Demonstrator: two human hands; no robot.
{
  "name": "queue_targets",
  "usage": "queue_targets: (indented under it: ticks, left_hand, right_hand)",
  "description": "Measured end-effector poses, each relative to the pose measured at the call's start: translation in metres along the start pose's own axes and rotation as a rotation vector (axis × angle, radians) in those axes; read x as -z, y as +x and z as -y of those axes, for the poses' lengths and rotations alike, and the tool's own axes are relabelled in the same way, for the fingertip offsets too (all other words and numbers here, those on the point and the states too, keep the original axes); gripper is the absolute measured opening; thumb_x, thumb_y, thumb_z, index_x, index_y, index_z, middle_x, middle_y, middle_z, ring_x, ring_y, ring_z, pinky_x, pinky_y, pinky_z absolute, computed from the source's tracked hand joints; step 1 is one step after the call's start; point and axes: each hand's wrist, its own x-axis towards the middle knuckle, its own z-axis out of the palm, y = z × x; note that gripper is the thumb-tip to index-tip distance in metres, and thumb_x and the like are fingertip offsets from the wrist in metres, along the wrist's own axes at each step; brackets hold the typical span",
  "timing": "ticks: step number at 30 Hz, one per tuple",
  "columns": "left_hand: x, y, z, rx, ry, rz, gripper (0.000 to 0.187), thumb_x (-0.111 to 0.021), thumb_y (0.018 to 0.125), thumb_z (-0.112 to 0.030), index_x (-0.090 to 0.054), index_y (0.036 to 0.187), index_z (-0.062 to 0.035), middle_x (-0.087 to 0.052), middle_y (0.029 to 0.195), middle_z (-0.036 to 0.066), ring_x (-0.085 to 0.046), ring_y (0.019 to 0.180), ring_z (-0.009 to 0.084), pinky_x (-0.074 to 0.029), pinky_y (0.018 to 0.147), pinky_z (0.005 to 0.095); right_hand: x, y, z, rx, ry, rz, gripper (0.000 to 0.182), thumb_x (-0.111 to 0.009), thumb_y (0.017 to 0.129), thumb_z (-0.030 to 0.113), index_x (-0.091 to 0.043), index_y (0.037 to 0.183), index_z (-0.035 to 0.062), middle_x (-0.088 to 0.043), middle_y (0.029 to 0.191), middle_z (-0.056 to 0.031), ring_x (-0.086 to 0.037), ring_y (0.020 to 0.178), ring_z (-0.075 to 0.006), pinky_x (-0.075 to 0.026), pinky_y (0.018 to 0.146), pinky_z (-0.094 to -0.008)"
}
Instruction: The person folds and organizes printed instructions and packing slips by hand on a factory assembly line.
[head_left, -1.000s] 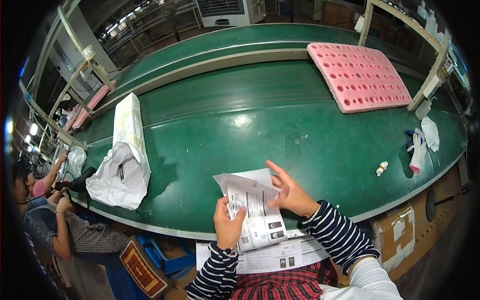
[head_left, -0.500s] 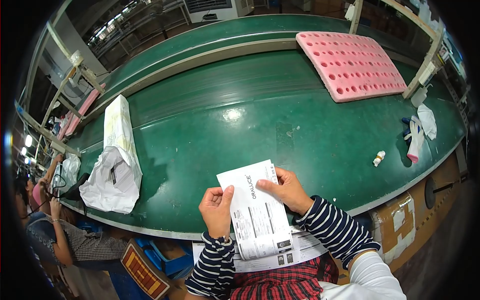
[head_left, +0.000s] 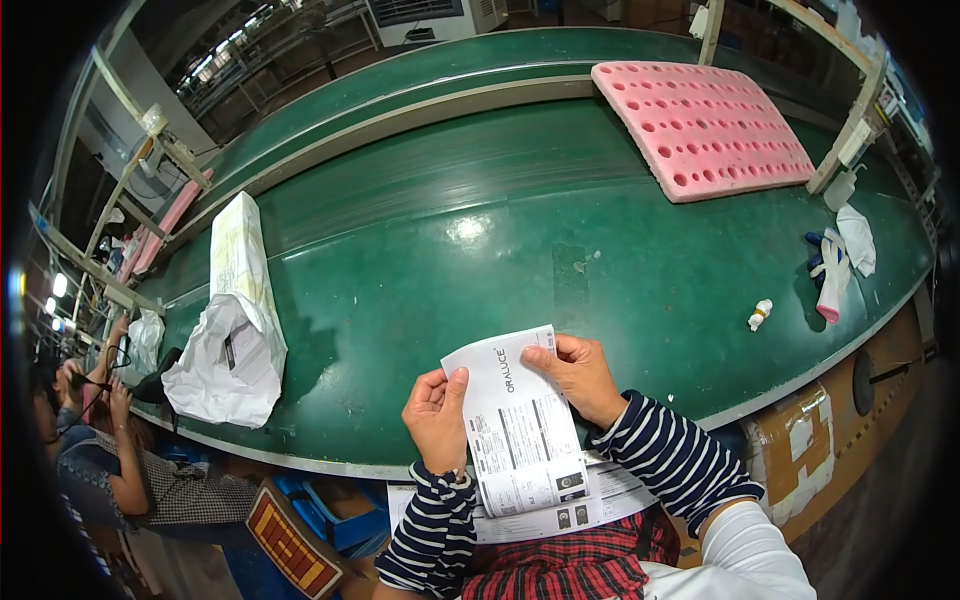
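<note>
A printed leaflet (head_left: 515, 420) with "ORALUCE" across its top is held up over my lap, its upper part in front of the table edge. My left hand (head_left: 437, 415) pinches its left edge, thumb on the front and fingers curled behind. At the upper right corner my right hand (head_left: 582, 378) grips it, with the thumb pressed on the printed face. More printed sheets (head_left: 610, 500) lie on my lap beneath, over a red checked cloth (head_left: 570, 555).
Left on the green table (head_left: 420, 280) lies a long package in white paper (head_left: 235, 330). A pink foam tray with holes (head_left: 705, 130) sits at the back right. Gloves (head_left: 833, 275) and a small white bundle (head_left: 760, 315) are at right. Another person (head_left: 130, 460) works at far left.
The leaflet's top edge has tilted and bent slightly, and its upper part has shifted a little right. My right thumb sits a bit higher. The person at left has moved their hands.
</note>
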Motion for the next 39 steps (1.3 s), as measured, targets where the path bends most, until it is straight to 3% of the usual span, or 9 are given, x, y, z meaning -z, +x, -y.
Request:
queue_targets:
  ticks: [16,19,22,25,27,31,35,36,39]
  left_hand:
    - [0.003,0.017,0.016,0.002,0.094,0.001,0.017,-0.068,0.091,-0.008,-0.062,0.096,0.0067,-0.07,0.088,0.009,-0.062,0.073,0.0077,-0.048,0.067,0.0196]
    - [0.004,0.047,0.016,-0.005,0.235,0.043,0.014,-0.068,0.089,-0.007,-0.063,0.095,0.0046,-0.07,0.088,0.008,-0.063,0.075,0.0126,-0.05,0.07,0.0246]
    - [-0.008,0.071,0.01,-0.638,0.771,-0.091,0.013,-0.068,0.085,-0.005,-0.065,0.095,0.0016,-0.069,0.09,0.009,-0.065,0.081,0.0223,-0.051,0.074,0.0319]
    - [-0.012,0.072,-0.004,-0.709,0.7,0.319,0.015,-0.067,0.082,-0.003,-0.067,0.096,-0.0013,-0.066,0.094,0.011,-0.064,0.09,0.0299,-0.05,0.081,0.0365]
    - [-0.015,0.067,-0.003,-0.553,0.71,0.639,0.013,-0.066,0.083,-0.005,-0.068,0.096,-0.0027,-0.066,0.102,0.012,-0.063,0.096,0.0282,-0.049,0.085,0.0365]
    - [-0.017,0.057,0.007,-0.597,0.902,0.712,0.024,-0.067,0.085,-0.012,-0.065,0.107,-0.003,-0.057,0.124,0.015,-0.054,0.115,0.0311,-0.047,0.094,0.0399]
    - [-0.013,0.053,0.012,-0.698,1.045,0.785,0.042,-0.065,0.088,-0.021,-0.057,0.125,-0.0033,-0.045,0.14,0.019,-0.042,0.13,0.0364,-0.037,0.107,0.0443]
    - [-0.01,0.051,0.016,-0.745,1.104,0.801,0.046,-0.063,0.089,-0.024,-0.053,0.129,-0.0033,-0.042,0.142,0.019,-0.039,0.133,0.0365,-0.034,0.11,0.0453]
    - [-0.004,0.05,0.024,-0.836,1.243,0.846,0.056,-0.056,0.093,-0.034,-0.044,0.139,-0.0035,-0.034,0.149,0.019,-0.03,0.14,0.0364,-0.025,0.115,0.0477]
  right_hand:
    - [-0.004,0.011,-0.003,-0.011,-0.072,-0.112,0.029,-0.067,0.093,0.024,-0.071,0.096,-0.0042,-0.069,0.08,-0.005,-0.06,0.065,-0.0064,-0.049,0.056,-0.0209]
    - [-0.004,0.038,-0.002,0.046,-0.177,-0.109,0.029,-0.068,0.091,0.025,-0.069,0.089,-0.0045,-0.068,0.075,-0.0034,-0.058,0.062,-0.0055,-0.046,0.053,-0.0219]
    - [-0.004,0.064,-0.004,0.076,-0.157,-0.124,0.031,-0.07,0.09,0.027,-0.07,0.083,-0.0034,-0.066,0.068,-0.0025,-0.055,0.058,-0.0056,-0.044,0.051,-0.0238]
    - [-0.003,0.075,-0.013,0.157,-0.427,-0.157,0.034,-0.071,0.089,0.031,-0.07,0.077,-0.0014,-0.062,0.06,-0.0044,-0.05,0.054,-0.0058,-0.04,0.049,-0.0273]
    - [-0.001,0.081,-0.019,0.169,-0.489,-0.173,0.036,-0.071,0.087,0.034,-0.069,0.075,-0.0003,-0.057,0.055,-0.0058,-0.048,0.052,-0.0069,-0.038,0.048,-0.0299]
    - [0.004,0.087,-0.016,0.166,-0.563,-0.157,0.038,-0.072,0.085,0.036,-0.069,0.073,0.0,-0.055,0.053,-0.0093,-0.048,0.049,-0.011,-0.038,0.048,-0.0337]
    - [0.013,0.098,-0.024,0.318,-0.742,-0.183,0.036,-0.071,0.083,0.034,-0.07,0.074,0.0,-0.059,0.054,-0.0123,-0.054,0.047,-0.0228,-0.041,0.05,-0.0383]
    - [0.014,0.096,-0.017,0.251,-0.711,-0.139,0.032,-0.072,0.083,0.032,-0.071,0.085,-0.0003,-0.066,0.069,-0.0152,-0.061,0.06,-0.0273,-0.047,0.058,-0.0374]
    - [0.016,0.085,-0.003,0.515,-0.732,-0.324,0.03,-0.07,0.085,0.027,-0.069,0.098,-0.0001,-0.069,0.091,-0.018,-0.064,0.078,-0.0287,-0.05,0.069,-0.0372]
